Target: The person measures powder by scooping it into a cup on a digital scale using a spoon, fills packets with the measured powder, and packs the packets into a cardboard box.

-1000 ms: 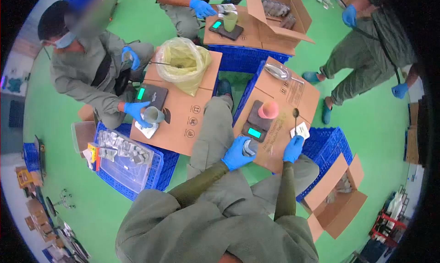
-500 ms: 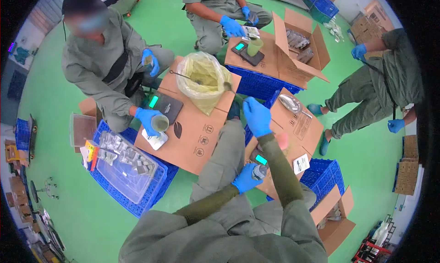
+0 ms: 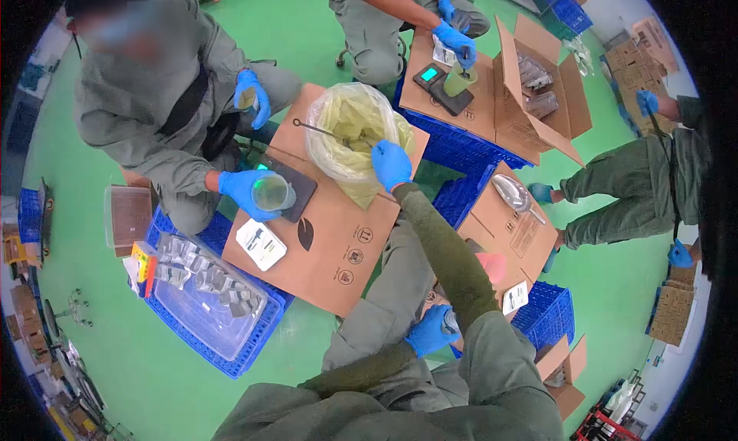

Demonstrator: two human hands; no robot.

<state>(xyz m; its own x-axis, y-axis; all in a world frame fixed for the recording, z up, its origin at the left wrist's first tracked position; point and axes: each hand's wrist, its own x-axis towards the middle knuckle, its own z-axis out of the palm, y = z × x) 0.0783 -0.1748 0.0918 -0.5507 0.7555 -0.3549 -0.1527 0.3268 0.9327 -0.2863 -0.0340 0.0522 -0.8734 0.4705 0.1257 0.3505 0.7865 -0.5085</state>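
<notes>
My right hand point(image 3: 392, 166) is closed at the right rim of a clear plastic bag point(image 3: 338, 176) of yellow-green powder. It grips a long-handled spoon, whose end is down in the bag and mostly hidden. A second long metal spoon point(image 3: 319, 129) leans on the bag's left rim. Low over my lap, my left hand point(image 3: 433, 331) is wrapped round a small clear container point(image 3: 450, 322), partly hidden by my fingers. Beside it, a pink cup point(image 3: 492, 266) stands on a cardboard-topped crate, partly behind my right forearm.
A co-worker on the left holds a cup point(image 3: 274, 193) over a black scale point(image 3: 296, 199). Another works at a green cup point(image 3: 460, 79) on a scale. A metal scoop point(image 3: 513, 195) lies on cardboard at right. A plastic tray point(image 3: 207, 310) of packets is at left; a third person stands right.
My right hand has moved left to the bag, carrying the spoon into it. My left hand keeps its container. The left co-worker's cup has been raised over the scale. The view has shifted slightly.
</notes>
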